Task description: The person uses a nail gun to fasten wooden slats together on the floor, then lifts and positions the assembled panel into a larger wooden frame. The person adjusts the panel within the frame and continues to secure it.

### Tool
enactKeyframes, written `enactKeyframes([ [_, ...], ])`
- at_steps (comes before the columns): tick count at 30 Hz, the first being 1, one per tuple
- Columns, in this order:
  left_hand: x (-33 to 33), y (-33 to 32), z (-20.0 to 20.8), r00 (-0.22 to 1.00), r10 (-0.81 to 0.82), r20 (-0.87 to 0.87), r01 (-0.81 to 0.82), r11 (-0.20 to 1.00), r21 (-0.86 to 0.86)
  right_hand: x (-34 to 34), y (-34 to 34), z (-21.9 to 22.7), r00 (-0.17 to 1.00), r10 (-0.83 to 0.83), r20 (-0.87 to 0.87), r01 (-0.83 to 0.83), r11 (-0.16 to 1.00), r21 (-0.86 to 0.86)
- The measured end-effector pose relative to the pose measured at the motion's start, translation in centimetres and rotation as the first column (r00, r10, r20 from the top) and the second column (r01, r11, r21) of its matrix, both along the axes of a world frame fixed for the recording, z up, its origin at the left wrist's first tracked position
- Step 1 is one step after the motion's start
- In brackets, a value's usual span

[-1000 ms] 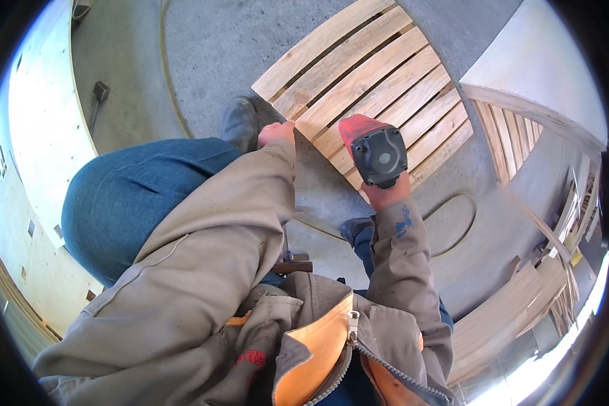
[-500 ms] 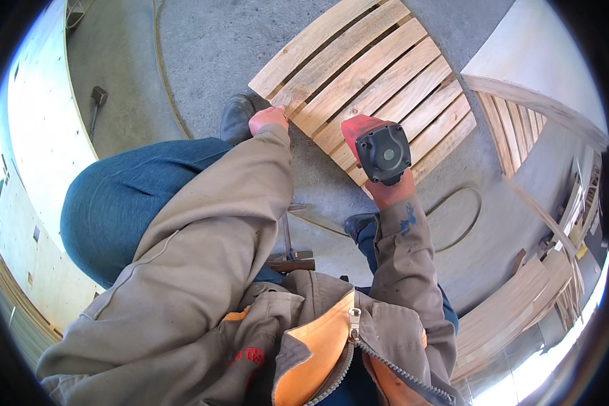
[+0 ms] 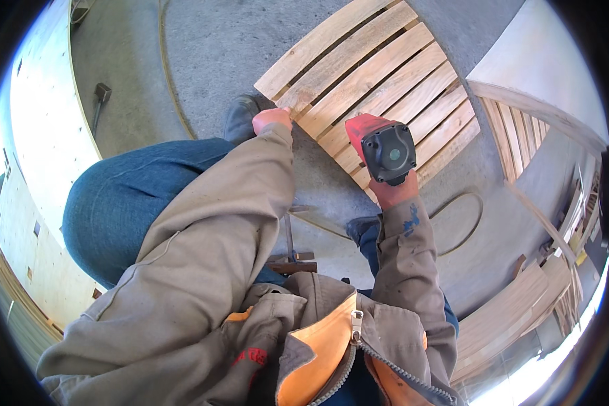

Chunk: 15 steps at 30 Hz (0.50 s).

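Pale wood slats, laid side by side with dark gaps between them, make up the slatted panel lying on the grey concrete floor just ahead of the person. It sits at an angle, one corner pointing toward the left boot. Over its near right part is a red and black power tool, its dark, rounded end cap turned up toward the view; whether its nose touches the wood is hidden.

The right hand is wrapped around the power tool from below, its grip closed, though the tool's body covers most of the fingers. The left hand is at the panel's near left edge, fingers curled — I cannot tell how tight that grip is, or whether it has hold of anything.

Both arms wear a brown jacket, its right cuff marked with blue, its open front showing orange lining. Blue trousers cover the bent left leg. Below the panel, a long-handled tool lies partly hidden between the sleeves, and a hose curves over the floor beyond the right sleeve.

Farther out, a block-headed tool lies at the left, near large pale sheets. At the right stands another slatted piece under a pale board, with loose planks nearer the person.
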<state>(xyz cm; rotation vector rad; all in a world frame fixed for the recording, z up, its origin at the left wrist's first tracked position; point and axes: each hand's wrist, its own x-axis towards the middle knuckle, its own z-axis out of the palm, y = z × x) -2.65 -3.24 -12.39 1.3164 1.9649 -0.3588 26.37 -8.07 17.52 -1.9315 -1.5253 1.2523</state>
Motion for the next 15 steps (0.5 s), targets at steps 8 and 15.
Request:
enactKeyframes([
  [8, 2.6, 0.2, 1.1, 0.681, 0.686, 0.255, -0.715, 0.699, 0.031, -0.6, 0.0, -0.9, 0.996, -0.056, -0.07, 0.048, 0.992, -0.114],
  [15, 1.6, -0.1, 2.1, 0.425, 0.828, 0.367, -0.892, 0.451, 0.015, -2.2, 1.9, -0.9, 0.978, -0.068, -0.199, 0.047, 0.993, -0.11],
])
